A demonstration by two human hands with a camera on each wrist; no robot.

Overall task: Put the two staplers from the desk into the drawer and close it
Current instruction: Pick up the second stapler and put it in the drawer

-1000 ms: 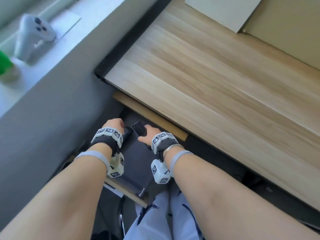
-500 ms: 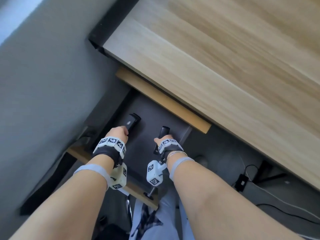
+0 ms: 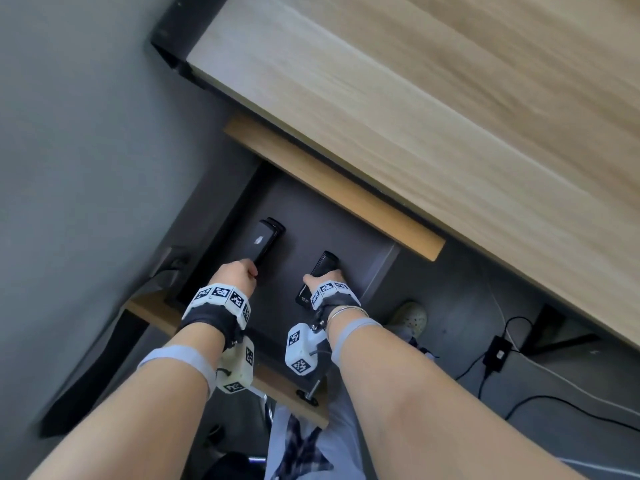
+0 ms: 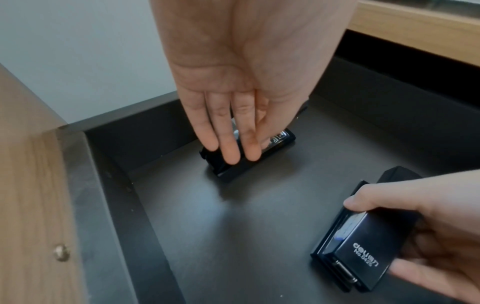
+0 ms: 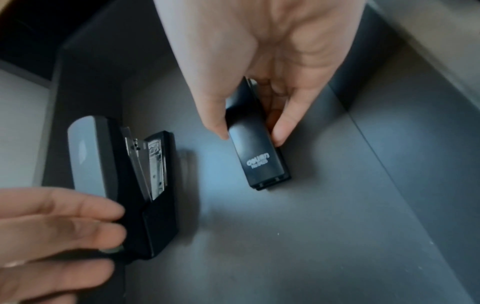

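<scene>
The dark drawer (image 3: pixel 332 223) stands pulled out under the wooden desk (image 3: pixel 415 98). Both black staplers lie on its floor. The left stapler (image 3: pixel 265 240) (image 4: pixel 279 142) (image 5: pixel 103 156) has a grey top and lies on its side near the left wall. My left hand (image 3: pixel 235 275) (image 4: pixel 231 152) rests straight fingers on its near end. The right stapler (image 3: pixel 320 271) (image 4: pixel 363 253) (image 5: pixel 259 162) carries white lettering. My right hand (image 3: pixel 323 282) (image 5: pixel 249 133) pinches its sides between thumb and fingers.
The drawer's wooden front panel (image 3: pixel 287 379) with a metal handle (image 3: pixel 311 393) is nearest me. A grey wall (image 3: pixel 86 168) runs close on the left. On the floor at right lie a power adapter (image 3: pixel 498 355) with cables and a shoe (image 3: pixel 407 315).
Both hands have come down into the drawer and set the staplers on its floor. My left hand's fingers have straightened on its stapler. The head camera has tilted down.
</scene>
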